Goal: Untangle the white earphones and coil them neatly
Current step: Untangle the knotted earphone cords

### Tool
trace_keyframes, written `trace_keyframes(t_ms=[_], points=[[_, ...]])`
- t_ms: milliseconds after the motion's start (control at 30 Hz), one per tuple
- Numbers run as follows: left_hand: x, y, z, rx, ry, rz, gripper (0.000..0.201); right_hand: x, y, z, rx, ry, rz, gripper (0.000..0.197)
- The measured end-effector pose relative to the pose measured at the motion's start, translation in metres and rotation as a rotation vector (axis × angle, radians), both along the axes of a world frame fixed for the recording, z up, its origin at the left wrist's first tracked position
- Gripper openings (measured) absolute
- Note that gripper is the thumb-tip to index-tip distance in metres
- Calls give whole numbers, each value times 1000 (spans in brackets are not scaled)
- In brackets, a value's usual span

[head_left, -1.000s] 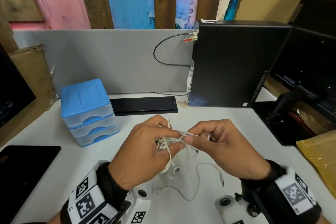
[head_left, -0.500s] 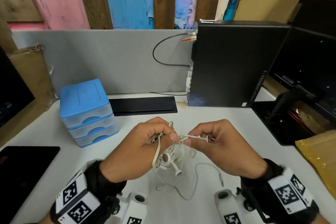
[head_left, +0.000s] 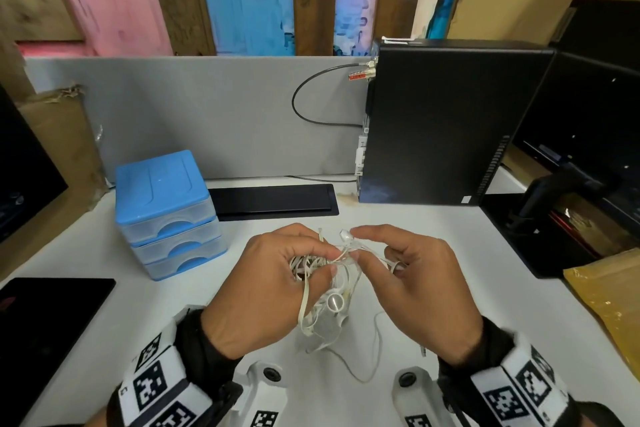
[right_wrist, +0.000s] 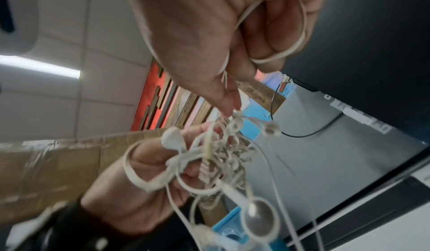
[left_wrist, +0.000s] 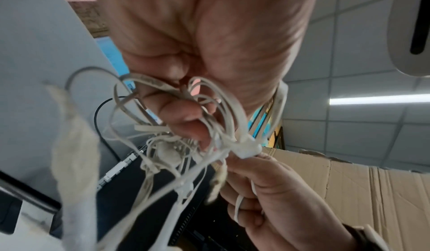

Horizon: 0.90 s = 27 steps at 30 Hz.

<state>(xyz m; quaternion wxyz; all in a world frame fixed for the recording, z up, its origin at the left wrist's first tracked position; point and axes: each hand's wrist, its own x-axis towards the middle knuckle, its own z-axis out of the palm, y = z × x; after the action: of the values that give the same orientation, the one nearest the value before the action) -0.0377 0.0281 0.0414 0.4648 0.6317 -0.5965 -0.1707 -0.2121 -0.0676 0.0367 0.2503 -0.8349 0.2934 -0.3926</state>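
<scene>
While still a tangled wad, the white earphones (head_left: 325,288) hang above the worktop (head_left: 433,253) near its front edge, left hand (head_left: 273,291) gripping the bundle, right hand (head_left: 419,291) pinching a strand, wire looped round its curled fingers.

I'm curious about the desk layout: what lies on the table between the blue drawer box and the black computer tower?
In the head view, a flat black panel lies on the white table between the blue drawer box and the black computer tower.

The white desk (head_left: 433,253) carries a blue three-drawer organizer (head_left: 166,211), a black computer tower (head_left: 450,121), and a trailing earphone cable (head_left: 375,350).
</scene>
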Motion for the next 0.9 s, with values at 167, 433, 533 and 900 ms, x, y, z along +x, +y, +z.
trace_keyframes(t_ms=[167, 433, 533, 900], points=[[-2, 2, 4, -3, 50, -13, 12, 4, 6, -6, -291, -59, -62, 20], [-3, 3, 9, -9, 101, -46, 9, 4, 4, -12, -249, -201, 13, 17], [-2, 3, 12, -29, 86, -40, 23, 4, 3, -9, -89, -243, 97, 10], [-2, 5, 13, -16, 4, 8, 19, -10, -11, 17, 440, -106, 384, 19]])
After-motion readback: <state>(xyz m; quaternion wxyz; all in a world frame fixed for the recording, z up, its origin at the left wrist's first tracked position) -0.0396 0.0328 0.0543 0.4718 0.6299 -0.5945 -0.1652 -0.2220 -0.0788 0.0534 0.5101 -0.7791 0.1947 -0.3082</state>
